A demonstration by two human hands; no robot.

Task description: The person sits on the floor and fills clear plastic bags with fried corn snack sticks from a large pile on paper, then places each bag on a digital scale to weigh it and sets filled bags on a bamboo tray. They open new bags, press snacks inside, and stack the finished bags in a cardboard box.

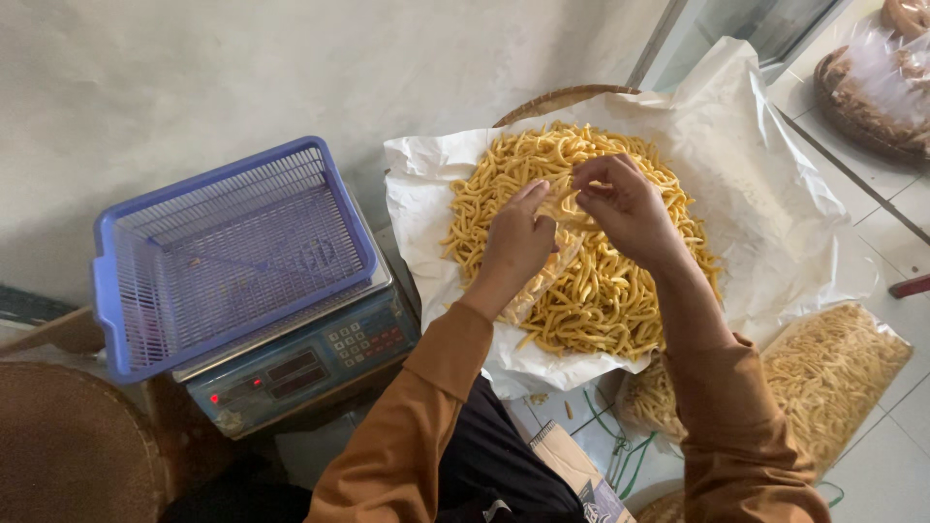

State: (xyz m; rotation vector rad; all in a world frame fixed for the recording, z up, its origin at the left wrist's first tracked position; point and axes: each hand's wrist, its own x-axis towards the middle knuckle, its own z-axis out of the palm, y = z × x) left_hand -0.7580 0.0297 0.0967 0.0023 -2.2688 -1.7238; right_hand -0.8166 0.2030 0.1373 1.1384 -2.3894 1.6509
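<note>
Sleeves (426, 407) lay nearest. Our left hand (513, 242) and right hand (625, 203) pinched clear bag (554, 266) open over snack heap (601, 291) on paper (775, 194). Risk, we judged: bag slipping, sticks spilling toward scale (310, 363).

Soft daylight, faint shadows, sharp focus

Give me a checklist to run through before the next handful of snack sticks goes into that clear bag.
1. Clear bag held at its mouth by the left hand: ok.
2. Right hand at the bag mouth, fingers pinched: ok; what it grips, cannot tell.
3. Yellow snack sticks heaped on the white paper, within reach: ok.
4. Blue basket sitting on the scale, nothing in it: ok.
5. Scale display reading: cannot tell.
6. Filled bag lying on the floor at the right, apart from the heap: ok.
</note>
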